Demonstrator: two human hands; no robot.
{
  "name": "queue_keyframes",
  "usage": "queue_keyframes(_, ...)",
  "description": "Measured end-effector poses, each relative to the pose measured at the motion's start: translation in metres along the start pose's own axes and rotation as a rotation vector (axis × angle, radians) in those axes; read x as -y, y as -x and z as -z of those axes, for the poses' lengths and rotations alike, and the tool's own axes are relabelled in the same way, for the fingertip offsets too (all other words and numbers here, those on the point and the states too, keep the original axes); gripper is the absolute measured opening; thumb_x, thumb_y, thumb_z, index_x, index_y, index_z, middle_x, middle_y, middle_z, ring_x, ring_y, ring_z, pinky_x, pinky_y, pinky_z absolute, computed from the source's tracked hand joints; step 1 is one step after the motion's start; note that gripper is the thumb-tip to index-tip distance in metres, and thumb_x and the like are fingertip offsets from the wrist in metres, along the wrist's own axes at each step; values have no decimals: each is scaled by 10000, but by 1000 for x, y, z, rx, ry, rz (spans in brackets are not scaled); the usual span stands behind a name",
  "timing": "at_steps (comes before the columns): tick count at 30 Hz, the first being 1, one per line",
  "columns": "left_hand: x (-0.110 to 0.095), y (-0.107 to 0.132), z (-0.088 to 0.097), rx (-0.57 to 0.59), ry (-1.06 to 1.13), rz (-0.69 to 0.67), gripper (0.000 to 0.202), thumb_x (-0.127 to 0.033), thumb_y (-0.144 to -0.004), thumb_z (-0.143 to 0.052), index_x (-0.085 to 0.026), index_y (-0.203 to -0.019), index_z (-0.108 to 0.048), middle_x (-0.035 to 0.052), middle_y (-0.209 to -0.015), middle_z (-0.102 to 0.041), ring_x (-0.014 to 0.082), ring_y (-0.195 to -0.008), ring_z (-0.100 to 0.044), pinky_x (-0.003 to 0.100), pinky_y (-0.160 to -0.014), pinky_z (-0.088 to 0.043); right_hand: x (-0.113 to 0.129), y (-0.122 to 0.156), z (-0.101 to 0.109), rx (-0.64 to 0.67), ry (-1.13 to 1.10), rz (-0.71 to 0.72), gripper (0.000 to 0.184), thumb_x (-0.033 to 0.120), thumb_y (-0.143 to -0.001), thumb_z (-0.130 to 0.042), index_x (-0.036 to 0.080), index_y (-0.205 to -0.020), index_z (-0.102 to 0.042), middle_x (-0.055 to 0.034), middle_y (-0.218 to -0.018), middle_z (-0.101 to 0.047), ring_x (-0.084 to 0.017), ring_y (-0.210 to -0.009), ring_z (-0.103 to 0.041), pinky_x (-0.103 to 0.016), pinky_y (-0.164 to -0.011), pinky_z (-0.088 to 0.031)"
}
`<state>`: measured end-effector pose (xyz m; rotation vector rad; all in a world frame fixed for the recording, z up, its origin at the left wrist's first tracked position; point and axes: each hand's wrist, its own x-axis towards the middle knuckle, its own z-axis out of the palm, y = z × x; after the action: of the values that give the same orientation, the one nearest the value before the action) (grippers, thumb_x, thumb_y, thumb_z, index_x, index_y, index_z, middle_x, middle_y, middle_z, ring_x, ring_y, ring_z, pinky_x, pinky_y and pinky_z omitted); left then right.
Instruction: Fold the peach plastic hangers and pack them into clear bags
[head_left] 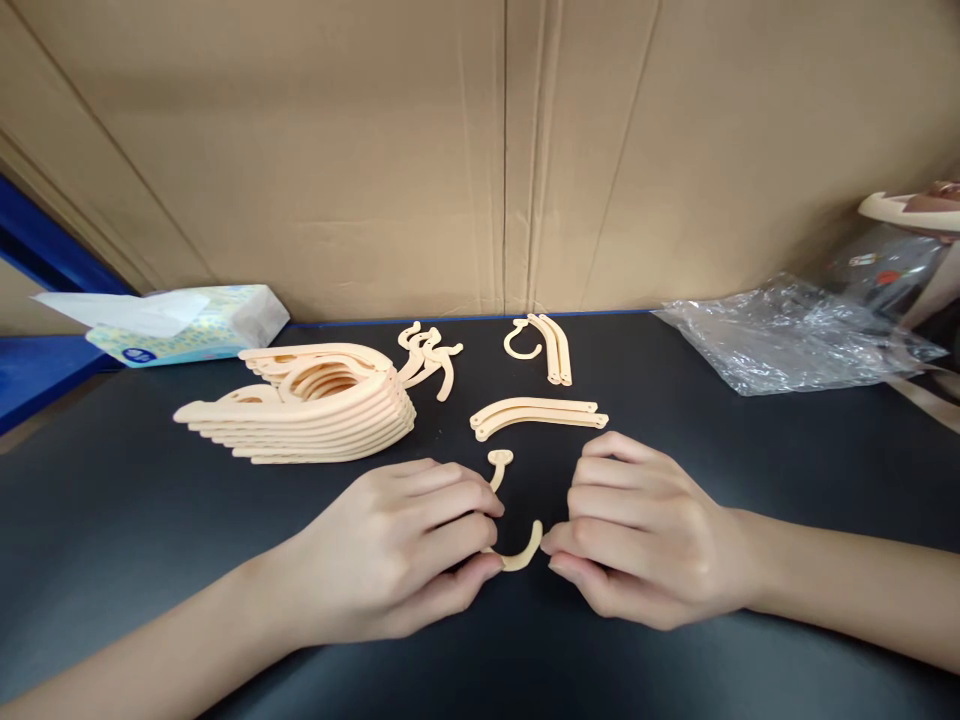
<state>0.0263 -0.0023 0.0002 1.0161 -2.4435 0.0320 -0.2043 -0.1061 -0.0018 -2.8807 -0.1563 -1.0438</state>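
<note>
A cream plastic hanger hook [523, 557] is pinched between the thumb and fingers of my left hand [409, 545], with its flat end up and its curve toward me. My fingers cover the hook's middle. Beside its curved tip, my right hand [645, 530] is closed with curled fingers; whether it touches the tip or hides something is unclear. Just beyond my hands lie two curved hanger arms [536, 412], side by side. Farther back, another hook [523, 345] rests against a second pair of hanger arms [553, 350].
A stack of cream folding hangers [322, 420] lies at left, with several loose hooks [430, 357] beside it. Behind are a tissue pack [195, 322] and a cardboard wall [360, 160]. A clear plastic bag [780, 335] lies at right on the black table [150, 560].
</note>
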Motion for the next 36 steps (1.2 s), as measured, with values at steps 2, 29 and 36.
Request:
queue_keyframes(2,1,1,-1,-11,4,4,105,-160,-984,-526,-174,-945,-622,57,-989,-724,183,-920,-676,296,-784,-518,0,1,0,2,10,2,322,171,-964,-493,166,-696,-671,22,-559,-522,-133,-571,-394,-291,-643,-387)
queue_keyframes(29,-1,-3,-1,-21,5,-8,156,-119,-979,-497,-177,-960,-640,45,-934,-727,174,-897,-671,280,-781,-533,0,0,0,32,33,-2,323,175,-963,-500,181,-665,-625,29,-573,-483,-131,-575,-384,-283,-660,-376)
queue_keyframes(36,-2,-5,2,-24,-4,-7,149,-120,-979,-504,-172,-959,-642,44,-930,-735,176,-891,-685,279,-780,-547,-1,0,-1,38,17,-2,323,170,-966,-486,184,-677,-630,27,-572,-495,-135,-581,-385,-285,-651,-382)
